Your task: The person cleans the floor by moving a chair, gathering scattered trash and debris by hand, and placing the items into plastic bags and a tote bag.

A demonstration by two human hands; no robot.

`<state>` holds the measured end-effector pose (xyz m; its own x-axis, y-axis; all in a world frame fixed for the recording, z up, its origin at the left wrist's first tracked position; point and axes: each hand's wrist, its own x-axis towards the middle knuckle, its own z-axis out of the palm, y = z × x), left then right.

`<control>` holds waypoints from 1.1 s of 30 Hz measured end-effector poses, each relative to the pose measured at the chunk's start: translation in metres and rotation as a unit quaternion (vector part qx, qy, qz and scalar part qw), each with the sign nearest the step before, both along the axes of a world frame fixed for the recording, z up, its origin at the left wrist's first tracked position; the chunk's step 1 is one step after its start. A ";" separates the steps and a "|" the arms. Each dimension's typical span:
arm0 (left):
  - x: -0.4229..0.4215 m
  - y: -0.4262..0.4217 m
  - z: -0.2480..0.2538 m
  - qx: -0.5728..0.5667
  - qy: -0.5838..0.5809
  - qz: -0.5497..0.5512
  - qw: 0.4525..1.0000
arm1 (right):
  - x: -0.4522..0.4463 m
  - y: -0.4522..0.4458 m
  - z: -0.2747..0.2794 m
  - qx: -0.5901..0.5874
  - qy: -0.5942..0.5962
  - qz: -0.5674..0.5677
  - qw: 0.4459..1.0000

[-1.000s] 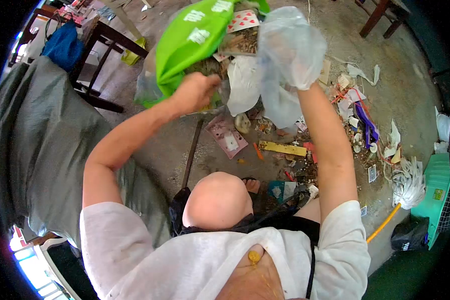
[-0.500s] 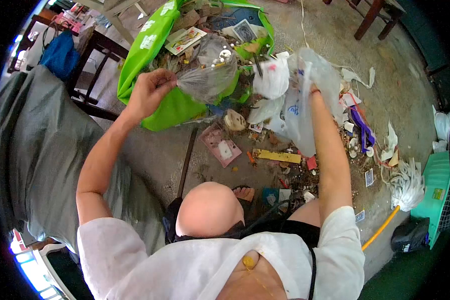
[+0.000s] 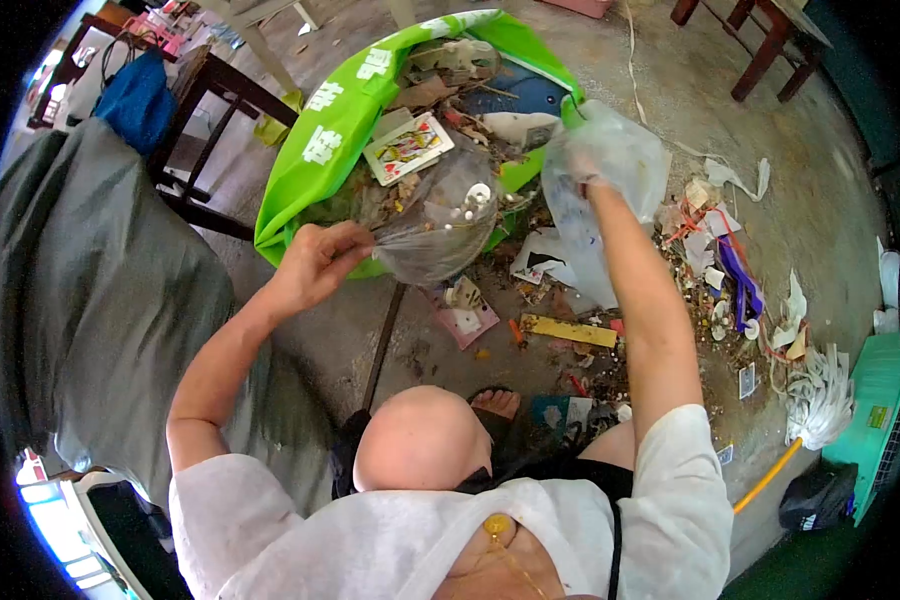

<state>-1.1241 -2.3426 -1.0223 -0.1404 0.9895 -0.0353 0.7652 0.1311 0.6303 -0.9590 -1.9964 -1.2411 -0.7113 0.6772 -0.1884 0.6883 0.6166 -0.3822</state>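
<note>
My left hand (image 3: pixel 327 262) is closed in a pinch on the gathered edge of a clear plastic bag (image 3: pixel 438 235), which lies stretched over the front of a green bag (image 3: pixel 288 195). White bits show on or through the clear plastic. My right hand (image 3: pixel 588 168) is inside or behind a second, whitish translucent plastic bag (image 3: pixel 625 160), near the green bag's right rim. Its fingers are hidden by the plastic. Inside the green bag lie playing cards (image 3: pixel 408 148), brown scraps and a dark blue piece (image 3: pixel 515 92).
Litter covers the floor by my foot: a yellow strip (image 3: pixel 570 330), a pink card (image 3: pixel 467 318), a purple piece (image 3: pixel 738 280) and loose cards. At right are a mop (image 3: pixel 818 400) and a green crate (image 3: pixel 878 400). A grey cover (image 3: pixel 110 290) and a dark wooden stool (image 3: pixel 210 110) stand left.
My right hand has moved up to the green bag's right rim with the translucent bag. The white crumpled piece with a red mark beside it is no longer visible. My left hand keeps its pinch.
</note>
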 end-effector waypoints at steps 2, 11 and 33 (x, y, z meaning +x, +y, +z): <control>0.005 0.005 0.007 -0.049 0.043 0.007 0.998 | 0.008 0.006 0.009 0.029 -0.003 0.029 0.999; -0.049 -0.015 0.080 0.049 0.085 0.083 0.992 | 0.007 0.066 0.179 0.193 0.218 0.067 0.954; 0.110 0.125 -0.003 -0.056 0.362 -0.235 0.900 | 0.170 0.061 0.173 0.276 0.175 -0.092 0.941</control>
<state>-1.0139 -2.2178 -1.0251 0.2673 0.9413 -0.2062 0.9575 -0.2835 -0.0532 -0.7891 -1.9358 -1.0680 -0.5260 0.7203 0.4522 0.6939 0.6709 -0.2616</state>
